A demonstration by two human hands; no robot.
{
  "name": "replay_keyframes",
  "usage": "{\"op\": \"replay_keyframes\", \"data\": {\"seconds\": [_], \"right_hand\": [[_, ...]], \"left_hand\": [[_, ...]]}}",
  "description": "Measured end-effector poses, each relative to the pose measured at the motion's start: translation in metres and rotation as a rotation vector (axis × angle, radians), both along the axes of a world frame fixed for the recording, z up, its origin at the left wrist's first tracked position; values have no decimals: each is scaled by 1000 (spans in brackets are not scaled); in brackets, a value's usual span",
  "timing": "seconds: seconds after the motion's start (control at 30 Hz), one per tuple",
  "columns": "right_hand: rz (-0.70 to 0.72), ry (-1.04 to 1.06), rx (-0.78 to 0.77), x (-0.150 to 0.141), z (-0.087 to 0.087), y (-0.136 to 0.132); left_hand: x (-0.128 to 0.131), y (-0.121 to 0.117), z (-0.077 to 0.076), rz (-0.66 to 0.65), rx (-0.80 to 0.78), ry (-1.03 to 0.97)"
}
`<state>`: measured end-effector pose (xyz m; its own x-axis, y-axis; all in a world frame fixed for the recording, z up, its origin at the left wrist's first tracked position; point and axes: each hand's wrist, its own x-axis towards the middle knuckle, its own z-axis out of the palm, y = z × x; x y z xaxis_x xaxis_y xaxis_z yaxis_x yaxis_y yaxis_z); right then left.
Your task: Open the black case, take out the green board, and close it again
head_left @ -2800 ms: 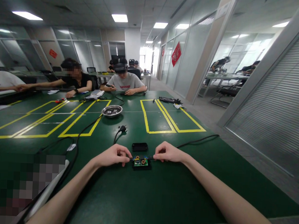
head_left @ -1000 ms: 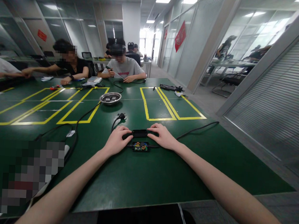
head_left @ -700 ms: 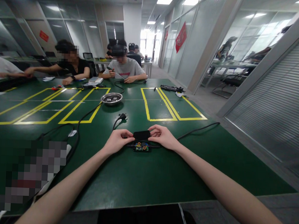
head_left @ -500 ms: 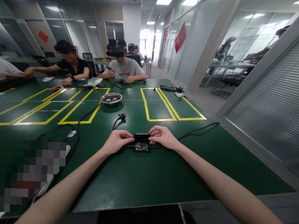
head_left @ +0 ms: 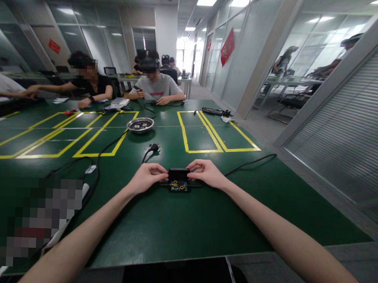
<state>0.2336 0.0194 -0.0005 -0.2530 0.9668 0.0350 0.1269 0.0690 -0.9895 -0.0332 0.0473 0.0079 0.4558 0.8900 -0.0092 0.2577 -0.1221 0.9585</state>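
Observation:
A black plastic cover (head_left: 179,173) stands tilted up behind an opened power adapter (head_left: 179,187). Copper coils and other parts of a circuit board show inside the adapter's lower half. At the cover's left end, my left hand (head_left: 146,177) pinches it between thumb and fingers. My right hand (head_left: 204,173) grips the opposite end in the same way. The fingertips hide both ends of the cover. Black cable leaves the adapter on both sides; a cable with a black plug (head_left: 154,148) lies beyond my left hand.
A metal bowl (head_left: 140,125) with small metal parts stands farther back on the green table (head_left: 235,218). Yellow tape (head_left: 204,151) marks rectangles on it. A blurred-out item lies at left beside a white strip. Across the table a person (head_left: 160,86) holds a screwdriver.
The cover and both hands have shifted very slightly to the left. My grip on the cover looks the same.

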Motion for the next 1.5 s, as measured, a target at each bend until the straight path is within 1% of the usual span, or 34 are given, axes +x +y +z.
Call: {"op": "replay_keyframes", "data": {"seconds": [0.33, 0.43, 0.63, 0.87, 0.93, 1.03, 1.17, 1.23, 1.3, 1.37, 1.5], "right_hand": [[35, -54, -27, 3, -3, 0], [48, -56, -5, 4, -3, 0], [133, -94, 145, 4, 2, -4], [248, -198, 352, 5, 13, -12], [280, -253, 402, 4, 16, -13], [308, -325, 457, 3, 18, -15], [298, -394, 446, 2, 16, -15], [294, -473, 447, 1, 15, -15], [305, -562, 464, 0, 15, -16], [318, -606, 481, -2, 16, -17], [322, -582, 523, -4, 18, -19]], "left_hand": [[0, -1, -1, -8, -42, -16], [-1, -2, 1, -23, -50, -18], [-2, -4, 7, -73, 35, 14], [-2, -5, 3, -102, 88, 37], [-2, -5, 3, -131, 137, 66], [-2, -6, 5, -187, 274, 135], [-3, -8, 9, -292, 437, 264], [-4, -9, 9, -329, 516, 326], [-2, -11, 9, -336, 583, 377], [1, -13, 8, -325, 625, 443], [11, -18, 8, -284, 680, 640]]}}
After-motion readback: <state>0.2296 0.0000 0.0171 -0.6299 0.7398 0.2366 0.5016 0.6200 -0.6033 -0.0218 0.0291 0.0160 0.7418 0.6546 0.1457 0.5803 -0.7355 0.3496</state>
